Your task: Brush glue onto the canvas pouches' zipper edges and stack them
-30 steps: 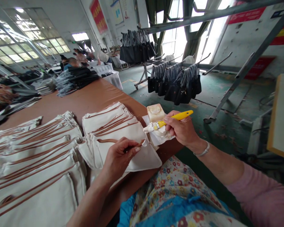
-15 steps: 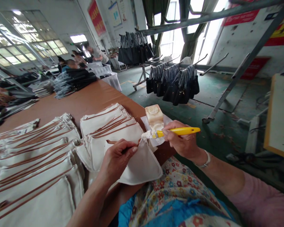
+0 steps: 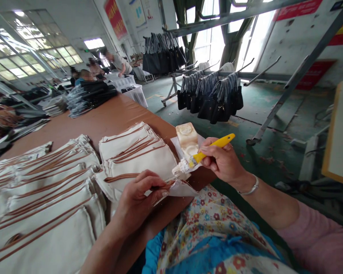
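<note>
In my right hand point(image 3: 221, 160) is a yellow-handled paintbrush point(image 3: 201, 155), its bristles caked in white paste and pointing down to the left. My left hand point(image 3: 143, 196) pinches the brown-trimmed edge of a white fabric pouch point(image 3: 181, 189), which tilts at the table's edge. The brush tip is just above that pouch, and I cannot tell whether they touch. Behind the brush lies a cream-coloured container point(image 3: 186, 134) on a white sheet point(image 3: 175, 146). Just beyond my left hand is a stack of similar white pieces with brown trim point(image 3: 140, 152).
More rows of white pieces point(image 3: 51, 224) spread over the left of the brown table point(image 3: 125, 110). Black bags point(image 3: 217, 102) hang from a metal rack point(image 3: 297, 83) across the floor. Dark stacked goods point(image 3: 94, 95) and white crates point(image 3: 134, 93) stand farther back, near several people.
The white pouch has tipped from hanging broad side toward me to nearly edge-on. The brush has moved slightly down, its handle now slanting up more steeply.
</note>
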Tool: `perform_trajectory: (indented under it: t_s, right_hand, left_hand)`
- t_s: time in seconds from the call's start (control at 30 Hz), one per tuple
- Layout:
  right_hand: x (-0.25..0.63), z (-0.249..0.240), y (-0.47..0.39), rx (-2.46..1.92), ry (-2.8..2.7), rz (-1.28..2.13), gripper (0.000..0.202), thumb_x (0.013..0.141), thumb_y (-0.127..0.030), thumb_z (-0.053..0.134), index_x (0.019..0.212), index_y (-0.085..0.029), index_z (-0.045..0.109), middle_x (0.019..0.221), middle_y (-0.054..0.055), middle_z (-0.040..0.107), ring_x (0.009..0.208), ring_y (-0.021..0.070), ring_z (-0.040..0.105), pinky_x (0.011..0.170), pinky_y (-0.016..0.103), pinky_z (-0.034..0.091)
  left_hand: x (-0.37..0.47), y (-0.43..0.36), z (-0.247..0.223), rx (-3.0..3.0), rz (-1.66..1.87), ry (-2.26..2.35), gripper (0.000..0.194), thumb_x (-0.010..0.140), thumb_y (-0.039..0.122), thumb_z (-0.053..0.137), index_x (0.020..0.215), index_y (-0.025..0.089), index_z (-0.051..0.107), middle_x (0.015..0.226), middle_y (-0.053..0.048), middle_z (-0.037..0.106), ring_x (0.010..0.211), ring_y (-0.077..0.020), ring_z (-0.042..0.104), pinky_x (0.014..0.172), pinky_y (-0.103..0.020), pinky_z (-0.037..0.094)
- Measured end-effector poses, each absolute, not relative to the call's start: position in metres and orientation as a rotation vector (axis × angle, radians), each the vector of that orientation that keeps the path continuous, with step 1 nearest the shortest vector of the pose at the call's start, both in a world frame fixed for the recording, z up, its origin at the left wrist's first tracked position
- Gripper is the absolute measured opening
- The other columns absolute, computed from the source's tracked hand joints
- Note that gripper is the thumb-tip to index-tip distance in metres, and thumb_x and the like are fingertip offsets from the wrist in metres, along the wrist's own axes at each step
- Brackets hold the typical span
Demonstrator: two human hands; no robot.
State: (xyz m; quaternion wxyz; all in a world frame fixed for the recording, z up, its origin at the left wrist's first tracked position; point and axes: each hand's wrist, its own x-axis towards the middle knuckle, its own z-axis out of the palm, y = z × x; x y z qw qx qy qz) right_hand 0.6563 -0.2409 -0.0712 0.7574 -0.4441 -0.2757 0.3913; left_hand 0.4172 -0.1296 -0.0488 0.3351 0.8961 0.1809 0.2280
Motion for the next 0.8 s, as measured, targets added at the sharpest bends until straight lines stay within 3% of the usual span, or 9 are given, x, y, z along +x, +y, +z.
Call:
perform_trajectory:
  t_s: [0.2, 0.37, 0.57, 0.7, 0.8]
  right_hand:
    - [0.666, -0.067, -0.25, -0.924, -0.76, 0.979, 0.011, 0.07, -0.026, 0.072, 0.069, -0.017, 0.067, 0.046, -0.002, 0.056, 0.032, 0.0056, 0.039, 0.028, 0.013, 0.02]
    - [0.671, -0.064, -0.244, -0.924, -0.669, 0.893, 0.009, 0.069, -0.023, 0.071, 0.067, -0.017, 0.065, 0.042, -0.004, 0.053, 0.031, 0.0049, 0.035, 0.029, 0.013, 0.02]
    - [0.654, -0.067, -0.244, -0.888, -0.684, 1.075, 0.011, 0.067, -0.025, 0.071, 0.066, -0.017, 0.064, 0.043, -0.004, 0.052, 0.031, 0.0049, 0.033, 0.031, 0.015, 0.02]
    - [0.671, -0.06, -0.252, -0.759, -0.532, 0.999, 0.009, 0.07, -0.022, 0.068, 0.066, -0.018, 0.062, 0.041, -0.007, 0.047, 0.031, 0.003, 0.025, 0.036, 0.017, 0.025]
    - [0.691, -0.049, -0.258, -0.685, -0.505, 0.937, 0.012, 0.072, -0.023, 0.068, 0.064, -0.017, 0.062, 0.044, -0.007, 0.045, 0.033, 0.0029, 0.02, 0.038, 0.018, 0.025]
  left_hand:
    - [0.417, -0.133, -0.047, 2.402, 0.567, 0.423, 0.006, 0.088, 0.019, 0.068, 0.09, 0.021, 0.073, 0.086, -0.002, 0.068, 0.077, -0.0119, 0.064, 0.071, -0.021, 0.051]
    - [0.417, -0.134, -0.049, 2.407, 0.55, 0.407, 0.005, 0.087, 0.017, 0.07, 0.089, 0.02, 0.072, 0.087, -0.002, 0.067, 0.077, -0.0111, 0.064, 0.069, -0.02, 0.05]
    - [0.42, -0.134, -0.049, 2.397, 0.544, 0.406, 0.005, 0.088, 0.019, 0.069, 0.088, 0.02, 0.073, 0.085, -0.002, 0.068, 0.075, -0.0107, 0.064, 0.069, -0.02, 0.051]
    - [0.424, -0.126, -0.022, 2.333, 0.464, 0.329, 0.017, 0.087, 0.036, 0.071, 0.088, 0.019, 0.075, 0.084, -0.005, 0.069, 0.073, -0.0137, 0.065, 0.067, -0.022, 0.052]
    - [0.422, -0.12, 0.02, 2.281, 0.365, 0.218, 0.054, 0.09, 0.066, 0.05, 0.093, 0.02, 0.078, 0.09, -0.009, 0.07, 0.074, -0.0181, 0.066, 0.068, -0.028, 0.055]
